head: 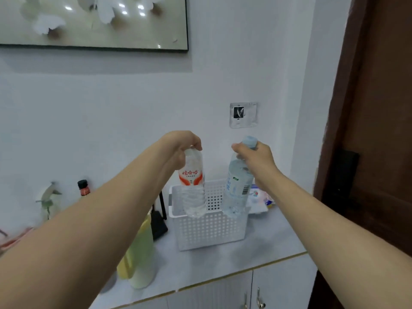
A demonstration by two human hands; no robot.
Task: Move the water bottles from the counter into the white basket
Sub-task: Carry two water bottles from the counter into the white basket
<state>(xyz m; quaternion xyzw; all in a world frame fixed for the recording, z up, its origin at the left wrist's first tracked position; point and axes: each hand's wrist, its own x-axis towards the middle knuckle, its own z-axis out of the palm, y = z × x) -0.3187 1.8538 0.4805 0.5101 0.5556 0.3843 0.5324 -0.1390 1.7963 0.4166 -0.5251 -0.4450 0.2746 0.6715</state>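
A white perforated basket (pixel 211 230) stands on the grey counter (pixel 256 248) near the wall. My left hand (pixel 180 148) grips the top of a clear bottle with a red and white label (pixel 192 179); it hangs upright over the basket's left side, its base about level with the front rim. My right hand (pixel 256 159) holds a taller bottle with a pale blue cap and blue label (pixel 237 186) by the neck, tilted slightly, over the basket's right side. Its base sits near the rim too.
A yellow-green jug (pixel 140 253) stands left of the basket, with a black object (pixel 158 224) behind it. A dark-capped bottle (pixel 83 188) and a small plant (pixel 48 199) are further left. White packaging (pixel 258 199) lies behind the basket. A brown door (pixel 374 130) is on the right.
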